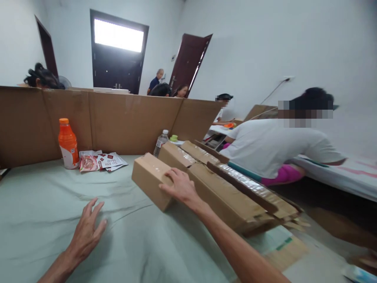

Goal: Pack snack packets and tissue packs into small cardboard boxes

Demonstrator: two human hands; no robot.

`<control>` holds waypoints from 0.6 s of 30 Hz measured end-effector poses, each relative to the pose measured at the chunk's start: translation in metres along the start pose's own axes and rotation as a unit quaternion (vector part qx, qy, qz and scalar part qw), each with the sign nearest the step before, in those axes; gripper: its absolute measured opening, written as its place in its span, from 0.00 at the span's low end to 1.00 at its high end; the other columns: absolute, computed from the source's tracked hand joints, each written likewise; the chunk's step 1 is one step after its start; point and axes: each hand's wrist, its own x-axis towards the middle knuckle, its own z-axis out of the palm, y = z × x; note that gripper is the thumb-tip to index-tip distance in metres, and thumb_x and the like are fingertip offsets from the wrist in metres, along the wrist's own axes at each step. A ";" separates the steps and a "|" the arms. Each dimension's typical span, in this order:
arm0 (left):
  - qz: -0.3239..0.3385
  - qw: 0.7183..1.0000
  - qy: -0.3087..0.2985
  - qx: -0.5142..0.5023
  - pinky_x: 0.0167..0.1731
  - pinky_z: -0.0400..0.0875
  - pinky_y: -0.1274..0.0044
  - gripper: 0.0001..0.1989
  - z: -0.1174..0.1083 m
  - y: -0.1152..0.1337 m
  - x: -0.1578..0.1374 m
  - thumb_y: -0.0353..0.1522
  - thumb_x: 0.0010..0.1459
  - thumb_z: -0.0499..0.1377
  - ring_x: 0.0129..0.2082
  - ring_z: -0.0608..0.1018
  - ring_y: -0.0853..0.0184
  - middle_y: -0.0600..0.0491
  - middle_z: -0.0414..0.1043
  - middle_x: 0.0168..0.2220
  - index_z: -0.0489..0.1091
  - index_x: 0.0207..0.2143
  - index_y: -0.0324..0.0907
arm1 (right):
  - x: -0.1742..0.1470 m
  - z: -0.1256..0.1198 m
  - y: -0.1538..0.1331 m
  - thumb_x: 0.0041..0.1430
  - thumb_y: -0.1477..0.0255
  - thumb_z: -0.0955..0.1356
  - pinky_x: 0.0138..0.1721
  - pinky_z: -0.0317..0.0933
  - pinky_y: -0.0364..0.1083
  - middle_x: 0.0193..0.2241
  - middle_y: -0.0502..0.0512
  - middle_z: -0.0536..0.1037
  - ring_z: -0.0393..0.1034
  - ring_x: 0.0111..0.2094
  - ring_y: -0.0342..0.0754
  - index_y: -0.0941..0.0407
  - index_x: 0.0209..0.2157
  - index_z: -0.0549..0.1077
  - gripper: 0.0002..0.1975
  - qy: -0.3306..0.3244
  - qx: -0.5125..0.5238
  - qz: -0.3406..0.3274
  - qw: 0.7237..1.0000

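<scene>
My right hand (pixel 181 184) rests over the near right end of a small closed cardboard box (pixel 150 177), thumb along its top and fingers curled over the far edge. The box sits on the green cloth at an angle. Over the cloth at the lower left, my left hand (pixel 86 228) is held with fingers apart and nothing in it. Just right of the small box stand longer cardboard cartons (pixel 220 192), with shiny tape along their tops.
A cardboard screen (pixel 126 118) spans the table's far side. Before it stand an orange bottle (pixel 67 143), flat printed packets (pixel 101 161) and a clear plastic bottle (pixel 161 143). The green cloth (pixel 126 243) is wrinkled. A person in a white shirt (pixel 265 145) leans at the right.
</scene>
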 end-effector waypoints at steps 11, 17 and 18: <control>0.079 0.995 0.025 0.048 0.45 0.81 0.49 0.15 0.025 -0.027 -0.028 0.30 0.62 0.53 0.53 0.80 0.42 0.33 0.75 0.56 0.79 0.44 0.40 | 0.053 0.023 -0.014 0.68 0.64 0.65 0.64 0.49 0.67 0.69 0.77 0.60 0.50 0.70 0.68 0.63 0.64 0.67 0.27 0.142 -0.092 0.061 0.984; 0.035 0.995 -0.046 0.085 0.59 0.73 0.57 0.15 0.006 -0.001 -0.037 0.31 0.58 0.65 0.63 0.72 0.49 0.40 0.67 0.65 0.76 0.49 0.43 | -0.023 0.117 -0.052 0.65 0.65 0.64 0.61 0.58 0.61 0.66 0.68 0.68 0.63 0.65 0.63 0.56 0.52 0.78 0.20 0.114 -0.033 -0.223 0.967; 0.032 0.994 -0.053 0.094 0.59 0.72 0.57 0.17 -0.003 -0.003 -0.036 0.35 0.60 0.67 0.64 0.71 0.50 0.42 0.66 0.66 0.75 0.51 0.43 | -0.033 0.139 -0.056 0.65 0.63 0.63 0.58 0.61 0.61 0.64 0.67 0.71 0.67 0.62 0.63 0.55 0.53 0.78 0.21 0.093 -0.015 -0.259 0.961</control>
